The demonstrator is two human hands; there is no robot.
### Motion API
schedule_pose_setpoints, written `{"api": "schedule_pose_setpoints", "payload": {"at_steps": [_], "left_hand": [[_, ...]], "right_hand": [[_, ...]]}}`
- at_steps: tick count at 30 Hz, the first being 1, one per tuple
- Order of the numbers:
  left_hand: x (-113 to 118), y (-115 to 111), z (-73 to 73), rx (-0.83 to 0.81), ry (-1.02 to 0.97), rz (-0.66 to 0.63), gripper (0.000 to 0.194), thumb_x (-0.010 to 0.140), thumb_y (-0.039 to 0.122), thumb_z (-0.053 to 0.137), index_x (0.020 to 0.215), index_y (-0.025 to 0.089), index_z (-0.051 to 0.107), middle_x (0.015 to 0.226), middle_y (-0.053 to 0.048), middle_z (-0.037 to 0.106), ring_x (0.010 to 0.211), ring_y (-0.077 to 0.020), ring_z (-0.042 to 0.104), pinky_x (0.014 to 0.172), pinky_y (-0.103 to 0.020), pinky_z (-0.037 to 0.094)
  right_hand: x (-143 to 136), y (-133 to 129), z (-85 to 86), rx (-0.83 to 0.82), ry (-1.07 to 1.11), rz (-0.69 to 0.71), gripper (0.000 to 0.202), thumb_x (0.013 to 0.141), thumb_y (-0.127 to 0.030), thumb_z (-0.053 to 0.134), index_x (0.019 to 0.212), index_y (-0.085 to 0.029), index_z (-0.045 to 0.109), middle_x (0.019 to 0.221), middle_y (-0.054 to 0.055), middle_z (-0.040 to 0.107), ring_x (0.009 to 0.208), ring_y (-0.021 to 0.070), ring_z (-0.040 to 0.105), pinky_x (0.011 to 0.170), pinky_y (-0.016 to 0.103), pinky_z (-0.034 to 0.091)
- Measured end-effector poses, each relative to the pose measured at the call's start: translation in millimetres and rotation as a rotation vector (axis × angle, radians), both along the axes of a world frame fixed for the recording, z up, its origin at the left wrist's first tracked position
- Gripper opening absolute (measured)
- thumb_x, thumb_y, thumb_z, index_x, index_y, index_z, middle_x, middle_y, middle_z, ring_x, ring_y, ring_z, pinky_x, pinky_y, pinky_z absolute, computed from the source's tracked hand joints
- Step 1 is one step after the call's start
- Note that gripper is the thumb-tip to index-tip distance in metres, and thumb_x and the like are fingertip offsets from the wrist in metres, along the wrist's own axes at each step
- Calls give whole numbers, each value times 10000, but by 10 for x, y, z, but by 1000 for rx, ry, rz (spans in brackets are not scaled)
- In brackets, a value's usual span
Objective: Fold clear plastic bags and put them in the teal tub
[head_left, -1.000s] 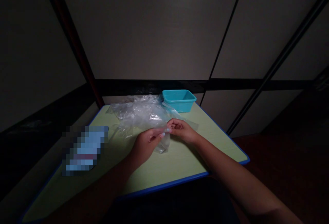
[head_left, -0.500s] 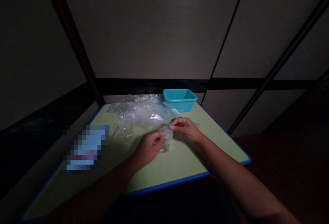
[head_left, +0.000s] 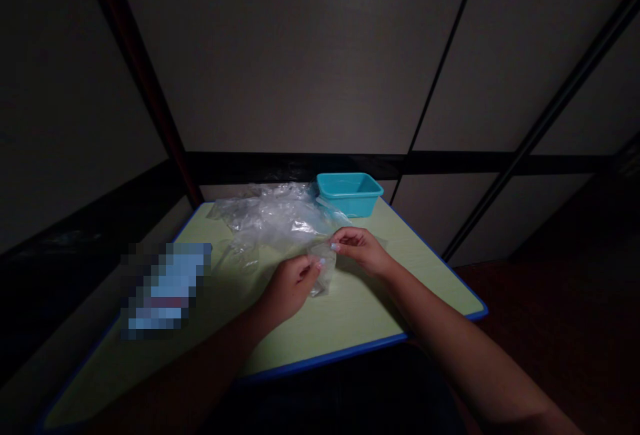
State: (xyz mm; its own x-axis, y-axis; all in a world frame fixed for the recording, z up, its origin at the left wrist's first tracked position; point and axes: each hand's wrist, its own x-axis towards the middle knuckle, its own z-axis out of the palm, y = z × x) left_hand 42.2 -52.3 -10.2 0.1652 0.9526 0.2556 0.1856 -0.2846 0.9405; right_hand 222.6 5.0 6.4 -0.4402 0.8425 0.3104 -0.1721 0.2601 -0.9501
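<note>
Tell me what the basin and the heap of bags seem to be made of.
The turquoise basin looks like smooth, slightly glossy moulded plastic, judging by its even colour and rounded rim. The heap of bags seems to be thin clear plastic film: it is see-through, crinkled and throws sharp white glints. The exact kind of plastic can't be told for either.

No readable text, labels, brands, numbers or signs. Pixelated patch (head_left: 173, 288) at left of counter (head_left: 370, 308): illegible.
</note>
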Motion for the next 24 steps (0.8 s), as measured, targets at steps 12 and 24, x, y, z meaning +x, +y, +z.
{"api": "schedule_pose_setpoints", "payload": {"at_steps": [12,24], "left_hand": [[52,-28,-23,64,207,-191,338,859,396,428,668,153,564,585,14,524,562,-120,467,530,-233,367],[-6,46,-90,-43,98,27,335,791,444,514,735,139,644,643,-35,645,584,-162,580,532,-241,415]], "right_hand": [[34,32,-24,31,25,-32,264,667,-391,763,645,-160,636,664,-10,602,619,103,499,628,241,376],[100,58,-32,-104,-219,274,340,655,-401,773,745,-131,588,680,-28,577,619,83,491,622,223,371]]}}
